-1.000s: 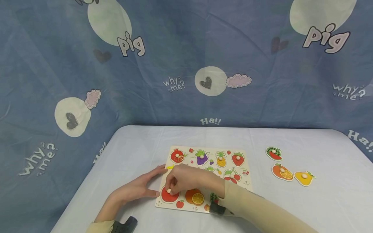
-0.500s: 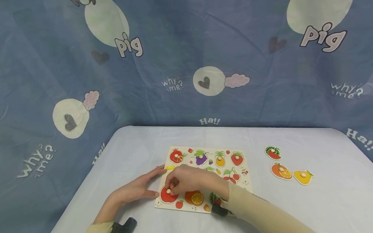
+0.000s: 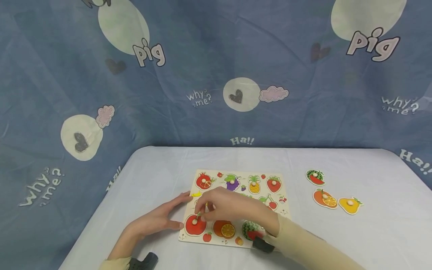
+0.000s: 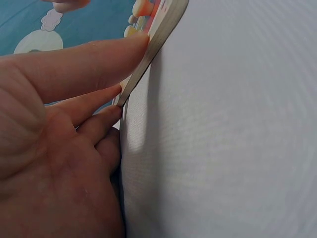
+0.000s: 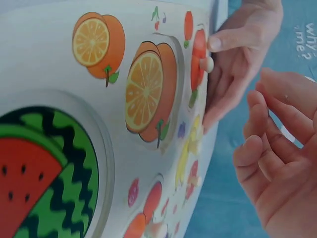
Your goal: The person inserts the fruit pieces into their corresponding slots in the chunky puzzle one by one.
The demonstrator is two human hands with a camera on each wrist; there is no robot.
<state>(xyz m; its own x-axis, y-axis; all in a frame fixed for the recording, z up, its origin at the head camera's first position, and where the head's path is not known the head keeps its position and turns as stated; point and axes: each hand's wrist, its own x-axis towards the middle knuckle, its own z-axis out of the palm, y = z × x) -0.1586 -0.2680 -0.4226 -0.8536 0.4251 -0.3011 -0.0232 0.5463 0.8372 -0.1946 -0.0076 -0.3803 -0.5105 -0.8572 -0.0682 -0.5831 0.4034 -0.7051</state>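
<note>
A fruit peg puzzle board (image 3: 197,239) lies on the white table. At its near left corner sits a red apple piece (image 3: 195,227) with a wooden knob, in its recess. My right hand (image 3: 221,204) hovers just above and beside this knob, fingers loosely bent; the right wrist view shows nothing between the fingertips (image 5: 252,99) and a gap to the knob. My left hand (image 3: 158,217) touches the board's left edge with thumb and fingertips, the fingers extended. Beside the apple, the orange recess (image 3: 224,229) and watermelon recess (image 3: 250,229) show only printed pictures.
Right of the board lie loose knobbed pieces: a watermelon (image 3: 315,177), an orange (image 3: 325,198) and a pear (image 3: 350,205). Pomegranate (image 3: 204,181), grapes (image 3: 232,182), pineapple (image 3: 254,185) and strawberry (image 3: 273,184) pieces sit along the board's far row. A blue printed cloth (image 3: 189,123) hangs behind.
My right hand has let go of the apple's knob and lifted slightly up and to the right. The apple piece stays in place; my left hand has hardly moved.
</note>
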